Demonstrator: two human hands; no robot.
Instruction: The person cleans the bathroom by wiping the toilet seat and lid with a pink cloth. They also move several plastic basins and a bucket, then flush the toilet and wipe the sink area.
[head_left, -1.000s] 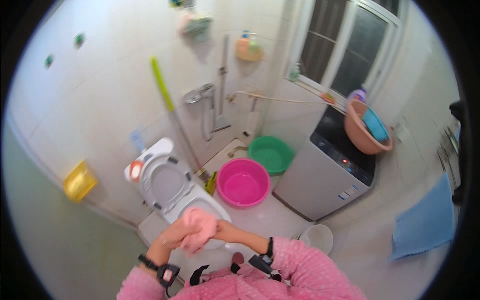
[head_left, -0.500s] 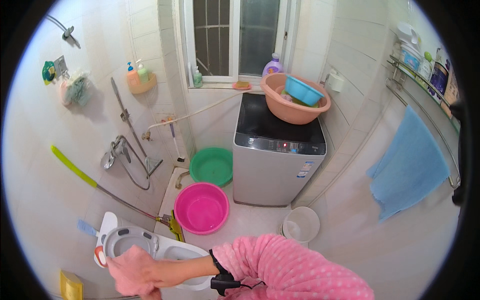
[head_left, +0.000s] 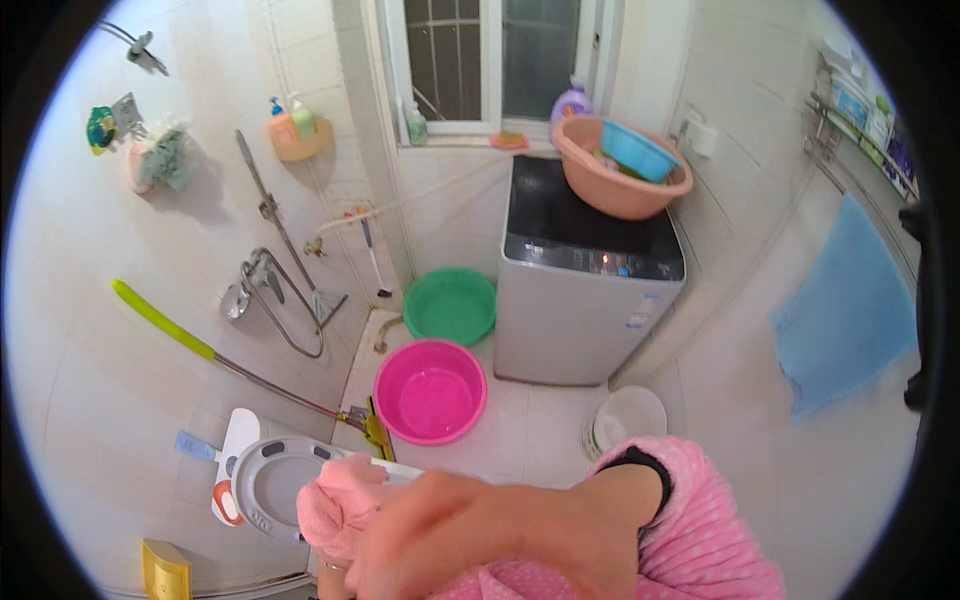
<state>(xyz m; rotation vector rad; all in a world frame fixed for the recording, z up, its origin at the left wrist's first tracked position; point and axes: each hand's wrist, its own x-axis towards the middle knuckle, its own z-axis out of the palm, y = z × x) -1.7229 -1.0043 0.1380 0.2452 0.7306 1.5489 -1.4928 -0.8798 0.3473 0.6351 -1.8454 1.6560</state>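
Note:
A crumpled pink cloth (head_left: 338, 508) is bunched over my left hand (head_left: 334, 580); only the wrist with a thin bracelet shows below it, and the fingers are hidden. It seems to be gripped there. My right hand (head_left: 470, 535), blurred by motion, reaches across in front, fingers curled near the left wrist; what they hold, if anything, is hidden. A dark band circles the right wrist, under a pink dotted sleeve (head_left: 705, 530). Just beyond the cloth stands a white toilet (head_left: 242, 440) with its grey-inset oval seat or lid (head_left: 285, 475) and a red-orange handle-like part (head_left: 228, 503).
A squeegee with a lime handle (head_left: 165, 322) leans left of a pink basin (head_left: 430, 392) and a green basin (head_left: 450, 305). A washing machine (head_left: 570, 325) bears a peach basin (head_left: 610, 190). A white bucket (head_left: 628, 415) stands right; a blue towel (head_left: 845, 310) hangs nearby.
The pink cloth has moved right, off the front of the toilet and toward me. My right hand has drawn back rightward, and the left wrist has come into view. The whole view has shifted slightly.

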